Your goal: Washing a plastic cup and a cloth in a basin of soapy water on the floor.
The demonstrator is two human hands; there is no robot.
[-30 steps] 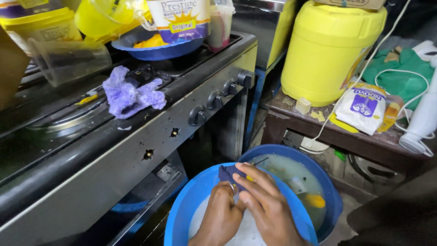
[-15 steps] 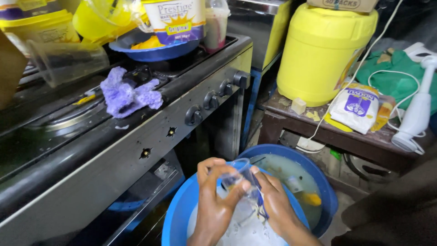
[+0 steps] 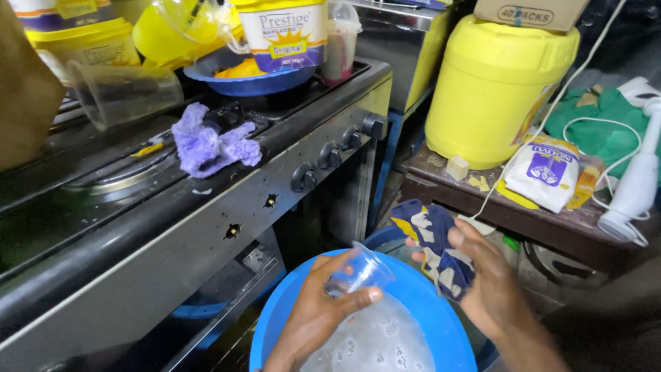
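Room: a cramped kitchen corner, seen from above; a black stove fills the left side, a low dark table sits at 3 o'clock.
Floor level: a blue basin of soapy water at 6 o'clock, with the rim of a second blue basin just behind it.
Left hand: over the basin, fingers curled about halfway closed around a clear plastic cup; thumb across the cup's side, the cup tilted with its mouth toward 1 o'clock.
Right hand: just right of the cup, fingers closed on a blue and cream patterned cloth, which is bunched up and hangs against the palm.
Cup and cloth: near each other above the basin's far edge; whether they touch I cannot tell.
Stove top: a crumpled purple cloth at 10 o'clock; a clear jug lying on its side at 11 o'clock.
Back of stove: a blue bowl at 12 o'clock, with a white and yellow tub standing in it.
Stove front: a row of dark knobs, near the centre.
Table: a big yellow jerrycan at 1 o'clock; a white packet at 3 o'clock; a white hand blender at the right edge.
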